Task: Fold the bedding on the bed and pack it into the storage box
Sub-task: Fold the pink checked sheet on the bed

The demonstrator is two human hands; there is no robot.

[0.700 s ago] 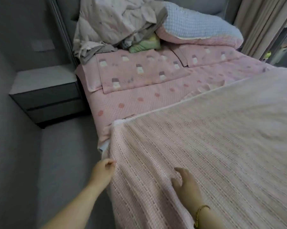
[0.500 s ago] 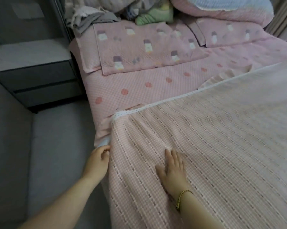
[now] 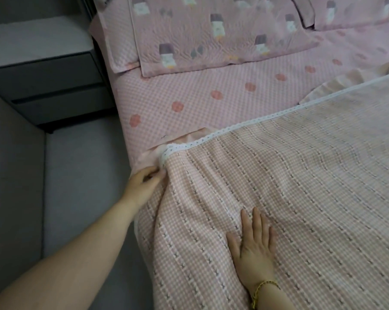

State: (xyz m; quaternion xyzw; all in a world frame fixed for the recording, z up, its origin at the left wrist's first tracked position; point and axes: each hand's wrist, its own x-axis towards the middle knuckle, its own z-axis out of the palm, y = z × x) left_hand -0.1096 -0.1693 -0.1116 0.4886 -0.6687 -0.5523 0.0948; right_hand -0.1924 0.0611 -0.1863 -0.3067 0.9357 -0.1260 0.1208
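Observation:
A pink checked blanket (image 3: 301, 186) with a white lace edge lies spread over the near half of the bed. My left hand (image 3: 142, 186) pinches the blanket's left edge just below its lace corner, at the side of the mattress. Fingers straight, my right hand (image 3: 254, 247) presses flat on top of the blanket; a gold bracelet is on its wrist. Beneath the blanket is a pink sheet (image 3: 189, 97) with red flower dots. No storage box is in view.
Two pink pillows (image 3: 211, 34) with printed figures lie at the head of the bed. A dark nightstand (image 3: 39, 70) with a white top stands left of the bed. Grey floor (image 3: 77, 175) runs along the bed's left side.
The view has tilted down and moved closer. My left hand has slid up the blanket's edge toward the lace corner and pinched it. My right hand stays flat on the blanket.

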